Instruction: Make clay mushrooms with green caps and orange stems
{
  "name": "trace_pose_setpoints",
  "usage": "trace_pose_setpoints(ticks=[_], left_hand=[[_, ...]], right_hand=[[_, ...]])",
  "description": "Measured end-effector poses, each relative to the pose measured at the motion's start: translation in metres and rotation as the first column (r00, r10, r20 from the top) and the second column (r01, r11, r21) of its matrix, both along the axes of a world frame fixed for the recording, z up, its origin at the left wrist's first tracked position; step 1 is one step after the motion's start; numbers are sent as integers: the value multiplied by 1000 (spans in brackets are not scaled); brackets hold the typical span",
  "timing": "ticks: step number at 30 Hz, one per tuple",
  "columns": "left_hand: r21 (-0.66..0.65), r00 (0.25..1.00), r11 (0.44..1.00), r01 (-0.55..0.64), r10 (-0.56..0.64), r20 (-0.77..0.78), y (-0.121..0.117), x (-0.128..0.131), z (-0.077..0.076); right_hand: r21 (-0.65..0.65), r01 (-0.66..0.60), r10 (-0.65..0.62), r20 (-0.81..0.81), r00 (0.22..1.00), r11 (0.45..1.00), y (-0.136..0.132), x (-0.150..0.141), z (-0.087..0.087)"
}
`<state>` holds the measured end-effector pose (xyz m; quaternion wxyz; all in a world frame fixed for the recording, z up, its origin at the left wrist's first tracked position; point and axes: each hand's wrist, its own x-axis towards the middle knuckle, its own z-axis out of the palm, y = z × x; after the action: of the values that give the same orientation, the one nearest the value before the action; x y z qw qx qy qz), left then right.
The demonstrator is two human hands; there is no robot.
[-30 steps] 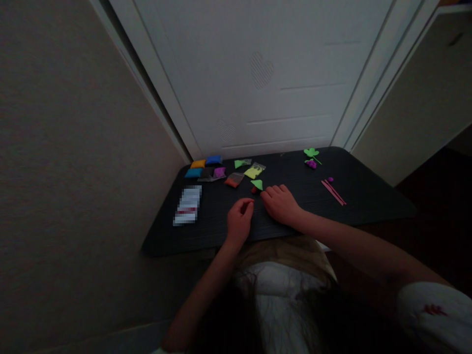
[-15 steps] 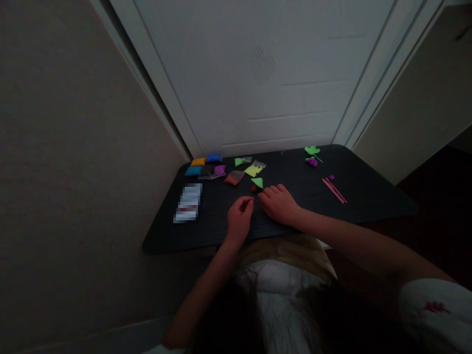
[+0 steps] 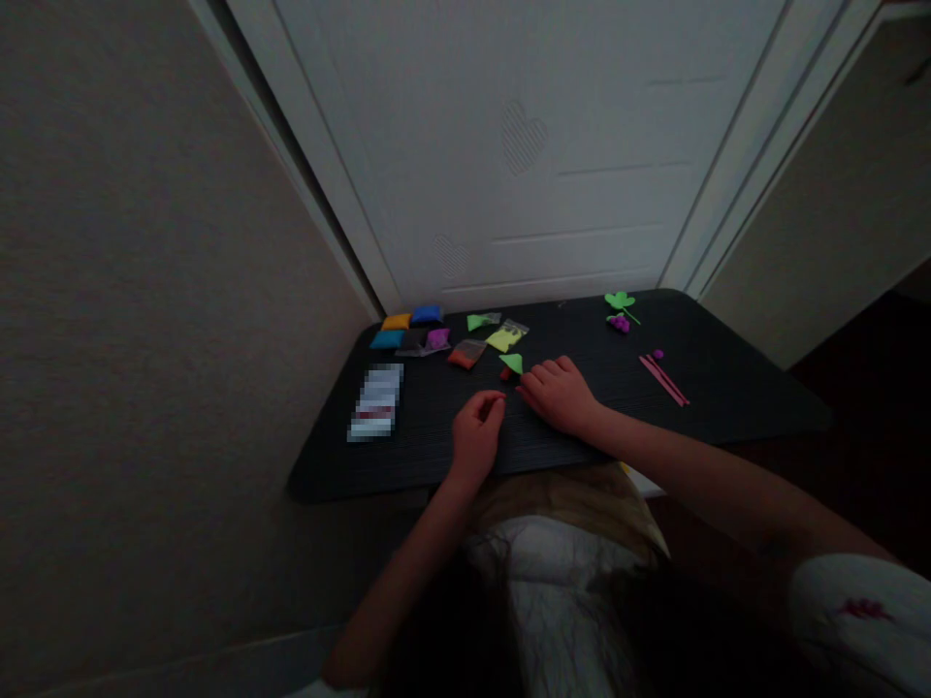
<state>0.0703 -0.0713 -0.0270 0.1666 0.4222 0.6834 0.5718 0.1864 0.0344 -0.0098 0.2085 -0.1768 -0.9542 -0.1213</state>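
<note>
Near the centre of the frame, a small triangular bright-green piece (image 3: 512,363) sits against a dark-red lump (image 3: 505,374), so close to the curled fingers of the palm-down right hand (image 3: 557,396) that a sideways slip could knock or dent both. The left hand (image 3: 476,441), lower and further left, is loosely curled with thumb and finger nearly meeting; I cannot tell whether either hand grips anything, so something tiny could drop unnoticed.

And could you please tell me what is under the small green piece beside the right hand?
A bit of red material shows at the lower edge of the green piece. Anything further beneath is covered by the piece itself, so I cannot tell what is there.
</note>
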Motion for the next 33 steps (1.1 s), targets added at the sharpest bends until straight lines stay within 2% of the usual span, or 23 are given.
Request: trace_pose_setpoints(ticks=[4,10,15,20,25,27,30,33], left_hand=[[19,1000,1000,-9,10,-8,-1,0,0],[45,998,997,-65,65,8,-1,-1,-2],[52,995,994,-100,99,24,-1,-1,0],[36,994,994,-107,106,38,-2,-2,-1],[42,994,994,-104,101,51,-1,-2,-1],[41,993,993,-109,106,61,-1,-2,-1],[32,992,994,-104,102,77,-1,-2,-1],[37,993,995,-91,88,78,-1,-2,-2]], right_hand=[[18,-144,143,42,989,989,-8,-1,-3],[-11,19,-19,14,1000,1000,2,-3,0],[0,-125,125,33,992,992,-5,-2,-2],[-15,-19,19,2,1000,1000,0,-2,0],[-15,-131,131,24,991,991,-5,-3,-3],[-14,-101,101,23,995,995,-1,-3,-3],[-10,14,-14,7,1000,1000,5,-2,-2],[-8,-38,39,12,999,999,2,0,-4]])
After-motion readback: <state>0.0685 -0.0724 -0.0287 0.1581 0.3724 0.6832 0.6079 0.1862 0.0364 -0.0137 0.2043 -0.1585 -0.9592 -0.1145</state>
